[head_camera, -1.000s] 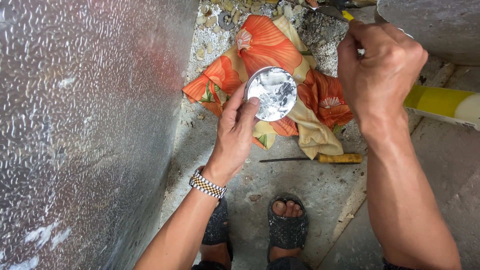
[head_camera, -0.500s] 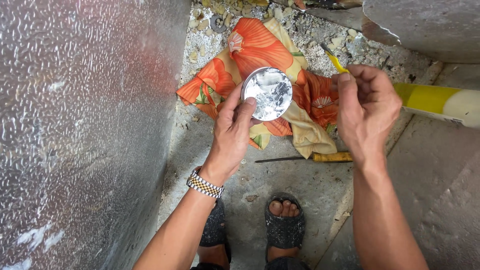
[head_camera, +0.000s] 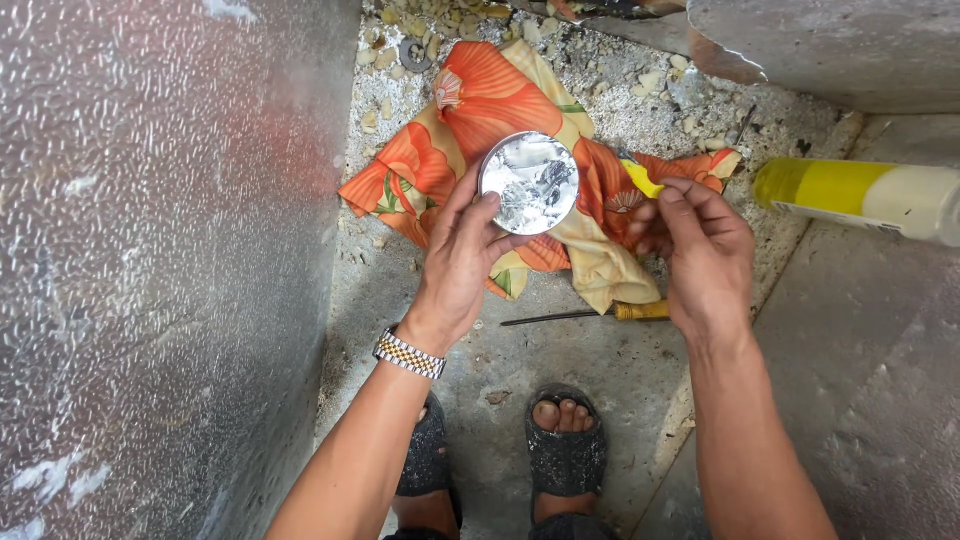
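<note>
My left hand (head_camera: 462, 262) holds a round open tin (head_camera: 528, 183) with silvery paste inside, above an orange flowered cloth (head_camera: 470, 110) spread on the concrete floor. My right hand (head_camera: 700, 250) is closed on a small tool with a yellow handle (head_camera: 641, 178), its tip pointing toward the tin's right rim. The tool's working end is hidden against the cloth. A wristwatch (head_camera: 409, 354) sits on my left wrist.
A textured metal panel (head_camera: 160, 270) fills the left side. A yellow and white tube (head_camera: 860, 198) lies at right. A screwdriver with a yellow handle (head_camera: 640, 311) lies under my right hand. Rubble and a washer (head_camera: 414, 55) lie at top. My sandalled feet (head_camera: 567, 440) stand below.
My right hand has come down and left from the upper right with the yellow tool, close to the tin. The tin stays in my left hand.
</note>
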